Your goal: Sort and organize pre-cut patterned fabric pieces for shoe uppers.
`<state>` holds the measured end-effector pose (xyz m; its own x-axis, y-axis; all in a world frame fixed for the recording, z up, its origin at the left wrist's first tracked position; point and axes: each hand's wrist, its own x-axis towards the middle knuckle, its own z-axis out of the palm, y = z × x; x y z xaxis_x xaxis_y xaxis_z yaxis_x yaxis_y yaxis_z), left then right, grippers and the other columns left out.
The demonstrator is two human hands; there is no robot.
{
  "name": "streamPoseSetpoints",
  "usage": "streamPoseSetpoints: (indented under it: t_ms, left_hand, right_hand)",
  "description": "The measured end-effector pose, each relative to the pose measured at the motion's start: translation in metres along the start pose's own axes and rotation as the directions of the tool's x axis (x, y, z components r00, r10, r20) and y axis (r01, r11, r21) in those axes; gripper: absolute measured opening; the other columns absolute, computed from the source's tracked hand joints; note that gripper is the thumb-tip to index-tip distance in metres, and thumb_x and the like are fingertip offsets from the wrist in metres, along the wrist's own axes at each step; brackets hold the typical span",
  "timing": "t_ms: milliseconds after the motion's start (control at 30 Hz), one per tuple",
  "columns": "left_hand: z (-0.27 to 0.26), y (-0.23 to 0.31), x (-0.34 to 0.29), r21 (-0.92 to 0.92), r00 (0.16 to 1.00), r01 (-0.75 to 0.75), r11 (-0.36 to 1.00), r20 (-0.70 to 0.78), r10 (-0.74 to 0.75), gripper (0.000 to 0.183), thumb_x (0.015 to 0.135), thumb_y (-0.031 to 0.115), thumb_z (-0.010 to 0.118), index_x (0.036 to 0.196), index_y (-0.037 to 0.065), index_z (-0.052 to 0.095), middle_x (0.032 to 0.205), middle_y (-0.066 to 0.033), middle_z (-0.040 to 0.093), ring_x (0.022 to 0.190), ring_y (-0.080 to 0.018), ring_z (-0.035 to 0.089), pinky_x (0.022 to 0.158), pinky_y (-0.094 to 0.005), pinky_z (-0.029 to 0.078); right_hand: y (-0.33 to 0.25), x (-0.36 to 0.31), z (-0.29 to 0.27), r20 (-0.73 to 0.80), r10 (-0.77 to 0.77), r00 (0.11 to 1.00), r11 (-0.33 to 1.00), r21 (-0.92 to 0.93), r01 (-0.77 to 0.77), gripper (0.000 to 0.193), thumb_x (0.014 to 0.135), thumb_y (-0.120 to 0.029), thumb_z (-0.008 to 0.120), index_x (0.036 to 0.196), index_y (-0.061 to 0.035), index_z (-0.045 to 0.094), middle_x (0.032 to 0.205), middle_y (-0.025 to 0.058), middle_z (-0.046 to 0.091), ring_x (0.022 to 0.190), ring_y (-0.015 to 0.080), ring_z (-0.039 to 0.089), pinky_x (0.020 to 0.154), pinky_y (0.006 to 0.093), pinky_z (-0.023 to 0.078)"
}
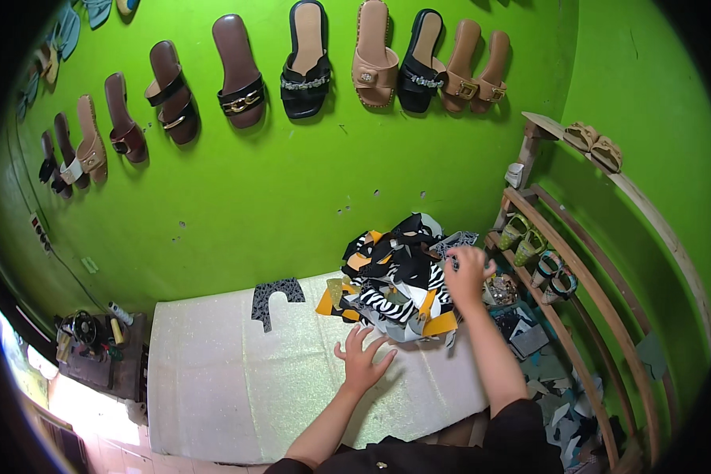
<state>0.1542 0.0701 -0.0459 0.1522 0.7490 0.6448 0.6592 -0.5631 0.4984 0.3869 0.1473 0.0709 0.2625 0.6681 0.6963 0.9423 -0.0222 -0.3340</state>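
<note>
A heap of material scraps (395,288) in black, zebra print, orange, grey and white lies on a pale, shiny covered table (213,371). At the heap's right side, my right hand (468,272) has its fingers curled in a pinch at a grey-and-black patterned scrap (460,238); its fingertips are partly hidden. My left hand (361,363) hovers over the near edge of the heap, fingers spread, holding nothing. To the left, a separate patterned piece with a curved cutout (272,300) lies flat near the wall.
Sandals (304,63) hang in a row on the green wall. At the right stands a wooden rack (600,316) with shoes (529,246), and loose scraps (561,411) lie below it. A small dark side table (107,367) with thread spools stands at the left.
</note>
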Motion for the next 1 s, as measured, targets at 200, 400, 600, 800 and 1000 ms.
streamPoseSetpoints:
  t_ms: [200,400,600,800,1000]
  left_hand:
    - [-0.028,0.003,0.025,0.083,0.987,-0.003,0.997,-0.159,0.016,0.029,0.067,0.036,0.074,0.092,0.023,0.067,0.117,-0.0042,0.051,0.123,-0.0271,0.036,0.096,-0.0519,0.010]
    - [-0.057,-0.019,0.035,0.170,0.969,0.032,0.985,-0.246,0.011,0.027,0.067,0.033,0.076,0.090,0.022,0.067,0.119,-0.0051,0.050,0.124,-0.0277,0.035,0.098,-0.0503,0.010]
    - [-0.075,-0.007,0.037,0.142,0.968,0.012,0.990,-0.251,0.024,0.024,0.067,0.028,0.075,0.088,0.019,0.066,0.115,-0.0049,0.051,0.123,-0.0270,0.036,0.099,-0.0495,0.011]
    - [-0.100,-0.002,0.046,0.098,0.958,-0.057,0.994,-0.276,0.083,0.025,0.069,0.021,0.074,0.091,0.014,0.064,0.109,-0.0067,0.053,0.114,-0.0263,0.045,0.096,-0.0431,0.024]
    - [-0.120,0.017,0.078,-0.060,0.954,-0.182,0.981,-0.254,0.161,0.036,0.070,0.018,0.074,0.101,0.008,0.060,0.108,-0.0128,0.053,0.107,-0.0302,0.048,0.090,-0.0384,0.040]
  right_hand:
    - [0.069,0.062,0.035,0.170,0.607,0.777,0.783,-0.295,-0.547,0.053,0.071,-0.036,0.068,0.117,-0.0128,0.054,0.121,0.0114,0.055,0.118,0.0317,0.043,0.096,0.0600,0.018]
    - [0.050,0.071,0.048,0.387,0.484,0.785,0.851,0.000,-0.525,0.065,0.065,-0.032,0.076,0.118,-0.0097,0.045,0.116,0.0179,0.056,0.109,0.0348,0.052,0.093,0.0565,0.028]
    - [0.090,0.072,0.090,0.330,0.674,0.661,0.645,0.176,-0.744,0.077,0.059,-0.010,0.078,0.120,0.0056,0.034,0.116,0.0244,0.054,0.111,0.0365,0.052,0.095,0.0445,0.039]
    - [0.056,0.084,0.071,0.415,0.317,0.853,0.624,0.586,-0.517,0.057,0.063,0.005,0.067,0.117,-0.0009,0.048,0.094,0.0144,0.061,0.083,0.0205,0.060,0.074,0.0307,0.047]
    - [-0.052,0.081,-0.031,0.368,-0.433,0.823,0.723,0.687,0.073,0.026,0.075,-0.003,0.060,0.101,-0.0025,0.062,0.089,0.0104,0.062,0.084,0.0217,0.059,0.078,0.0321,0.046]
